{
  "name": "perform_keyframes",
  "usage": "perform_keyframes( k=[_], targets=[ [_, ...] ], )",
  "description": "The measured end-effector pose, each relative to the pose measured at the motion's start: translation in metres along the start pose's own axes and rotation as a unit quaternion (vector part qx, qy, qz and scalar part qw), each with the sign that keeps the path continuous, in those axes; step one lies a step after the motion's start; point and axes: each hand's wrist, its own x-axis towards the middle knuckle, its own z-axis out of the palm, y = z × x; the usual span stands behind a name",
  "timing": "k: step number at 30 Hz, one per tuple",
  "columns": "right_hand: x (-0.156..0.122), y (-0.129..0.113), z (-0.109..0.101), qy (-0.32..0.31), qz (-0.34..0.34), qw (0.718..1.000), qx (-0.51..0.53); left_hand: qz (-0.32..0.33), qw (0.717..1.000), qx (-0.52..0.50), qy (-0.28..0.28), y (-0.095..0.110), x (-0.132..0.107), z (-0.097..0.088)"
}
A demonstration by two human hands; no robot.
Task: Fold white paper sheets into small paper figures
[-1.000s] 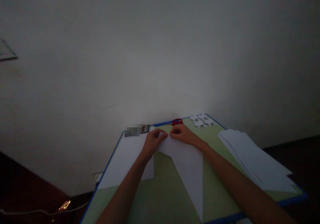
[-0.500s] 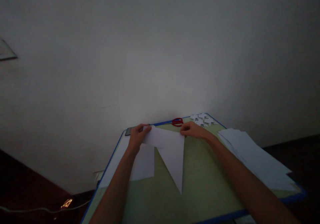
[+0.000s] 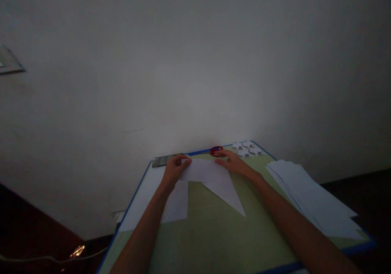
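My left hand point(image 3: 175, 170) pinches the left end of a folded white sheet of paper point(image 3: 210, 172), thumb over its upper edge. On the upper right part of that sheet my right hand point(image 3: 232, 162) has its thumb and index finger at the edge, closed on it as far as I can see. A pointed flap of the sheet slants down to the right above the green tabletop point(image 3: 214, 241). Beneath my left hand and forearm lies another white sheet point(image 3: 177, 204). Red-handled scissors point(image 3: 216, 151) lie just behind my right fingertips.
Several white paper cutouts point(image 3: 246, 148) lie at the far right corner. A stack of white paper point(image 3: 308, 196) covers the table's right side. A dark flat object point(image 3: 161, 160) rests at the back left edge. Behind the table stands a grey wall point(image 3: 195, 62).
The folded sheet has turned, its pointed end swinging to the right and up. My left hand has shifted slightly right; my right hand's fingers have spread a little along the edge.
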Motion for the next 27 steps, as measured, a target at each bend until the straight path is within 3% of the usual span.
perform_keyframes(
  k=[3, 6, 11, 16, 18, 21, 27],
  targets=[
    [-0.003, 0.003, 0.004, -0.038, 0.008, 0.999, 0.011, -0.009, 0.999, 0.006, -0.031, -0.001, -0.003, 0.005],
    [-0.001, 0.005, -0.003, -0.067, 0.013, 0.997, 0.022, -0.030, 0.997, 0.013, -0.075, -0.002, -0.003, -0.001],
    [0.005, -0.001, -0.011, -0.054, 0.006, 0.998, 0.040, -0.063, 0.965, 0.063, -0.245, 0.000, -0.004, -0.013],
    [0.000, -0.020, 0.000, -0.094, -0.004, 0.994, 0.051, -0.020, 0.942, 0.092, -0.323, 0.005, -0.012, -0.001],
    [-0.003, -0.028, 0.009, -0.117, -0.011, 0.992, 0.056, -0.015, 0.942, 0.073, -0.328, 0.004, -0.015, 0.008],
    [-0.007, -0.036, 0.021, -0.137, -0.036, 0.988, 0.067, 0.001, 0.954, 0.056, -0.293, 0.002, -0.018, 0.020],
    [-0.005, -0.038, 0.026, -0.111, -0.050, 0.990, 0.066, 0.031, 0.971, 0.067, -0.225, 0.004, -0.018, 0.026]
  ],
)
